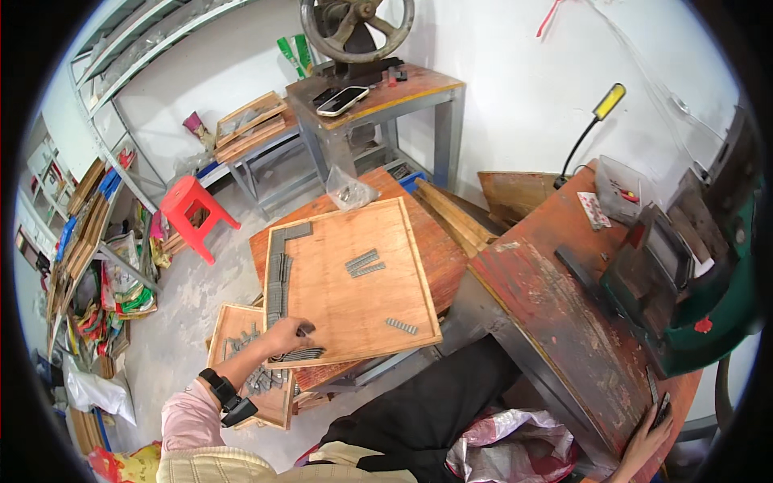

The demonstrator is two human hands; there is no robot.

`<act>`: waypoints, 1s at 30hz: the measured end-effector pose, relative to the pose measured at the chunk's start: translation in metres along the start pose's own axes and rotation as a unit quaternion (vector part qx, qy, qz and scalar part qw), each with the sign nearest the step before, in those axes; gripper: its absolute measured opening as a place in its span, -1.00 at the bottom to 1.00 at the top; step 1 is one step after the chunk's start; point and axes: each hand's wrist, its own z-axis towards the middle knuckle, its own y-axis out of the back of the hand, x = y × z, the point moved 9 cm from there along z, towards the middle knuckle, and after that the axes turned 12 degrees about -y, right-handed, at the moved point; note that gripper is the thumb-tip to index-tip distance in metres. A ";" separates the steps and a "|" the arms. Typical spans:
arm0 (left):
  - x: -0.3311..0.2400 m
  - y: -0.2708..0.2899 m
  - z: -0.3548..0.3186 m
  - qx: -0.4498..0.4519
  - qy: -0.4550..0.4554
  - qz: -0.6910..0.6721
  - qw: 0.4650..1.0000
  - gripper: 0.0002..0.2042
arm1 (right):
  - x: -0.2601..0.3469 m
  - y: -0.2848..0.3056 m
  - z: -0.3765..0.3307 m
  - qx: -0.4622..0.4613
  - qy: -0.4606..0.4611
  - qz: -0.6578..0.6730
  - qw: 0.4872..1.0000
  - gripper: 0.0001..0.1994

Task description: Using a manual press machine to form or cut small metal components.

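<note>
My left hand [288,336] is over the near left corner of a shallow wooden tray [354,282]. Its fingers are curled together around something dark and small that I cannot make out. Just beneath lie fanned grey ridged strips [298,354]. More such strips form a stacked row [279,278] along the tray's left side, and a few loose strips [365,262] lie farther in, with one strip [401,326] near the right rim. At the far lower right, my right hand [646,441] rests at the workbench edge, its fingers closed on a dark narrow strip [662,409].
A smaller wooden tray [221,342] of loose grey pieces sits lower left. The worn bench [547,298] carries a green machine [684,306], a clear plastic bin [616,193] and a yellow-headed lamp [609,102]. A red stool [193,213] and a handwheel press [358,36] stand farther back.
</note>
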 end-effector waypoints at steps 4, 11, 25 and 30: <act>0.009 -0.021 -0.007 0.078 -0.111 0.076 0.988 -0.64 | 0.037 0.021 -0.013 -0.048 0.077 0.012 0.996 -0.64; 0.001 -0.031 -0.015 0.147 -0.138 0.047 0.978 -0.61 | 0.056 0.024 -0.017 -0.026 0.081 0.005 0.996 -0.55; -0.007 -0.033 -0.013 0.147 -0.142 0.088 0.975 -0.56 | 0.061 0.029 -0.023 -0.009 0.058 0.015 0.998 -0.53; -0.005 -0.035 -0.013 0.168 -0.130 0.091 0.973 -0.56 | 0.055 0.028 -0.021 -0.001 0.058 0.030 0.998 -0.51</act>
